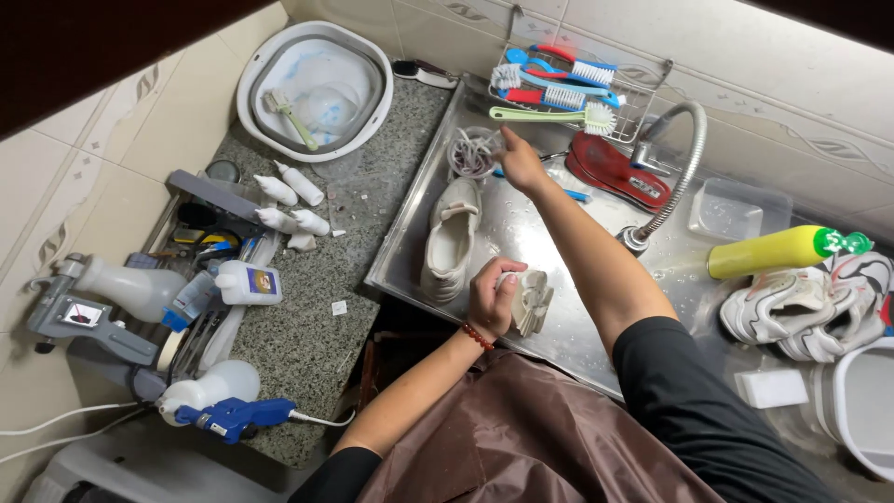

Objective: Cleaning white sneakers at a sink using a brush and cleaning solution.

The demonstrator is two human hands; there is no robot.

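Left grip [491,300] is clamping a folded insole [533,300] at the worktop's near edge | right grip [521,160], fingers apart, is touching a laces bowl [471,154] | white shoe [451,238] is lying between | brush rack [568,82] is standing at the far edge.

My left hand [491,300] grips a small, crumpled, cream-coloured cloth [532,300] at the near edge of the wet steel sink tray [549,340]; the cloth's folds hang out to the right of my fist. My right hand [521,164] is stretched out to the far end of the tray, index finger extended and touching the rim of a clear round container [473,153], which holds a coil of pale laces. Between my two hands lies a white shoe [451,238], upright on its sole, toe towards me, opening towards the container, its upper unlaced and wet.
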